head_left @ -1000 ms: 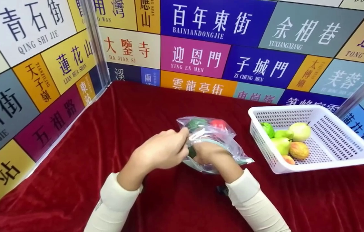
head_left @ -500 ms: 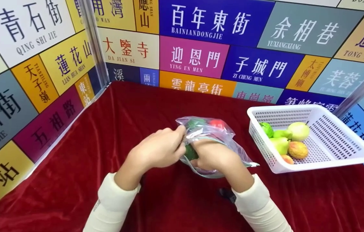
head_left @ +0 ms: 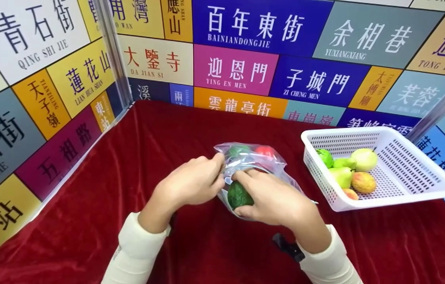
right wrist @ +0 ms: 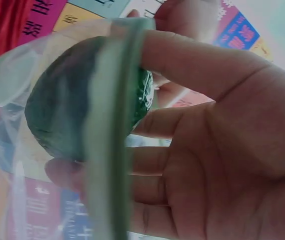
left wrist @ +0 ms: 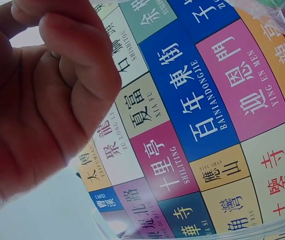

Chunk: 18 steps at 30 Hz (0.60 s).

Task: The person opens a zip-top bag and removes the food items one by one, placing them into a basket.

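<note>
A clear zip bag [head_left: 281, 167] lies on the red cloth, with a green item [head_left: 239, 150] and a red item [head_left: 265, 151] showing through its far end. At the near left of the bag's mouth, my left hand [head_left: 194, 179] pinches the rim. Fingers and thumb of my right hand [head_left: 273, 195] curl round a dark green avocado [head_left: 239, 196] at the mouth. The right wrist view shows this avocado [right wrist: 65, 100] partly behind the bag's pale zip strip [right wrist: 110, 140]. In the left wrist view the left fingertips' contact with the bag is out of sight.
Right of the bag stands a white perforated basket [head_left: 423, 193] holding pears [head_left: 341, 177], a mottled yellow-red fruit [head_left: 364, 182] and other fruit. Sign-printed panels [head_left: 238, 69] wall in the red cloth [head_left: 159, 130] at the back and left.
My right hand, deep in the bag earlier, has drawn back toward me and to the right, and the avocado it grips now shows at the mouth. The left hand has hardly moved.
</note>
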{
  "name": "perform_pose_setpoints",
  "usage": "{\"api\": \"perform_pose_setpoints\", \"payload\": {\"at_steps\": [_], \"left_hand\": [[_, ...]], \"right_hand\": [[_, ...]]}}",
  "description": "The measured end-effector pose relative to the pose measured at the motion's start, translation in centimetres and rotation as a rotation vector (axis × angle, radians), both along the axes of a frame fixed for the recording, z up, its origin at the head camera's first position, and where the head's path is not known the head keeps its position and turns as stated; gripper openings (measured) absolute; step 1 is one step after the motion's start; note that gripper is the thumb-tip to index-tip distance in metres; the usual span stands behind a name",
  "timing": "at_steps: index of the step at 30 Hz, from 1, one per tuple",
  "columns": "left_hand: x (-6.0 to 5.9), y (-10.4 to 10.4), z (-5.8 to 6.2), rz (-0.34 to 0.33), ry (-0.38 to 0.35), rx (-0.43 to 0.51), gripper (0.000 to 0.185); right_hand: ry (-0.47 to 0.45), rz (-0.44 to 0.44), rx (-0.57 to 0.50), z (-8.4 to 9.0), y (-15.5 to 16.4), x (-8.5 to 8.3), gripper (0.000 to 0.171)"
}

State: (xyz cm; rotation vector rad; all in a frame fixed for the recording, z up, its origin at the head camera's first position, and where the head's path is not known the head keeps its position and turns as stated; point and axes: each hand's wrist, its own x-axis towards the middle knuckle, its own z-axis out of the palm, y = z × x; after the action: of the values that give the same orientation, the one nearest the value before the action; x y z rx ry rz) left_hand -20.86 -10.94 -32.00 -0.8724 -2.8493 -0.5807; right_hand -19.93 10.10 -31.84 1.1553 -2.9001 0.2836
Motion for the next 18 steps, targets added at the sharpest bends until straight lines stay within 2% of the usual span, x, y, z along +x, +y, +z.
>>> {"api": "perform_pose_setpoints", "payload": {"at_steps": [11,18], "left_hand": [[0.0,-0.1,0.0,-0.008,-0.007,0.012,0.008],[0.0,-0.1,0.0,-0.011,0.016,0.011,0.009]], "right_hand": [[0.118,0.025,-0.043,1.4,1.3,2.5,0.065],[0.162,0.074,-0.101,2.2,2.3,4.1,0.06]]}}
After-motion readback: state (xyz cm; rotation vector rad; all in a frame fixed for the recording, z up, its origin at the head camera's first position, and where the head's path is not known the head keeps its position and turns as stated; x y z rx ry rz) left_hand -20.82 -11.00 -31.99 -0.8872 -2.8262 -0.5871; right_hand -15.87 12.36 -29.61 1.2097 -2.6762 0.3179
